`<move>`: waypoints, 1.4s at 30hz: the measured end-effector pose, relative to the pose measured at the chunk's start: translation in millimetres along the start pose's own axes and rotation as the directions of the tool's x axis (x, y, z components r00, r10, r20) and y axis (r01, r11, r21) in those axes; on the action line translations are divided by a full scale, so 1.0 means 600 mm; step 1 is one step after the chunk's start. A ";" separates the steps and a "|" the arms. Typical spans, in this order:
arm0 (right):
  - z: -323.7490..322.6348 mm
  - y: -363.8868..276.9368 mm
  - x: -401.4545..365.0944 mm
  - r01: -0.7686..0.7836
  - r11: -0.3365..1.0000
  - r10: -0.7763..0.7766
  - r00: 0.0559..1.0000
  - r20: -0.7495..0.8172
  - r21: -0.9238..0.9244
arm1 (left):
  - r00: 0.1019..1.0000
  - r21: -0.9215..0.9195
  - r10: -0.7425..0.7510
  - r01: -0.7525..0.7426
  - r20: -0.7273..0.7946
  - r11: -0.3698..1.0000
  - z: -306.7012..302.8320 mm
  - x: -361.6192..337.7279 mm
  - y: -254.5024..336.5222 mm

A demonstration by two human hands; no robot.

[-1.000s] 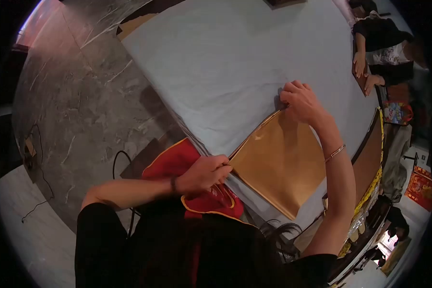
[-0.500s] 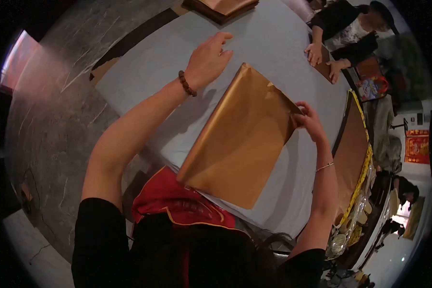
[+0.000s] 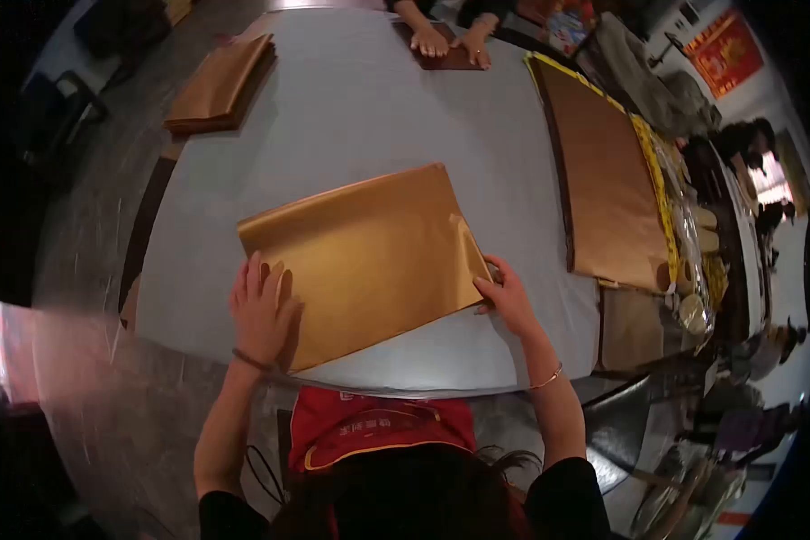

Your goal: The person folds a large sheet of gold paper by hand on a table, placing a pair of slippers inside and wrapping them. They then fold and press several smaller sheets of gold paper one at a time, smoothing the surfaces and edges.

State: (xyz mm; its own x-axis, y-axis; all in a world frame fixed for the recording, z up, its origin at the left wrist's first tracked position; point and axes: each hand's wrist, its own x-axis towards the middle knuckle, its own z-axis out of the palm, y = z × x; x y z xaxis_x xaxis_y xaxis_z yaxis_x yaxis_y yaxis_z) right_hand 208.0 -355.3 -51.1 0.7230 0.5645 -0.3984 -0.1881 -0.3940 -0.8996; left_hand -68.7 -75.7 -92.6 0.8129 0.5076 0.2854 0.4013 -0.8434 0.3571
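A folded sheet of gold paper (image 3: pixel 369 270) lies at a slant on the grey-covered table in front of me, its far edge curling in a soft fold. Along its left edge rests my left hand (image 3: pixel 263 310), fingers extended and slightly apart, touching the paper. My right hand (image 3: pixel 510 299) pinches the paper's right edge between thumb and fingers, beside a small turned-up flap. Part of the right fingers is hidden beneath the sheet.
A stack of folded gold-brown paper (image 3: pixel 220 85) sits at the table's far left. Large brown sheets with yellow edging (image 3: pixel 603 171) lie on the right. Across the table, another person's hands (image 3: pixel 450 43) press on a brown piece (image 3: pixel 463 58). Grey cloth (image 3: pixel 360 117) covers the table.
The paper has turned from upright to roughly crosswise before me. My left hand has come down from the air onto its left edge; my right hand still grips the right side. The view has shifted.
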 end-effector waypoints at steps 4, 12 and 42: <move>-0.015 0.034 -0.018 -0.012 0.999 0.012 1.000 -0.004 0.041 | 0.997 0.042 -0.065 0.063 0.033 0.997 0.013 -0.025 -0.005; -0.019 0.017 -0.019 -0.054 0.998 0.053 0.998 0.043 0.024 | 0.960 -0.139 0.281 -0.277 0.010 0.951 0.025 0.035 0.172; 0.027 0.112 -0.092 0.076 0.954 -0.079 0.997 -0.002 0.292 | 0.905 -0.417 0.417 -0.410 -0.081 0.811 0.141 0.003 0.339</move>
State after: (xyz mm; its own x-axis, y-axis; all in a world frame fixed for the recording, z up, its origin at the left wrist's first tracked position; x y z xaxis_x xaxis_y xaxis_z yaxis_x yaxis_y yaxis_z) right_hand 144.4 -401.4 -92.7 0.7369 0.5923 -0.3257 -0.3181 -0.1212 -0.9403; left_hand 50.2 -261.4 -94.7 0.8690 0.1226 0.4794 -0.1842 -0.8191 0.5432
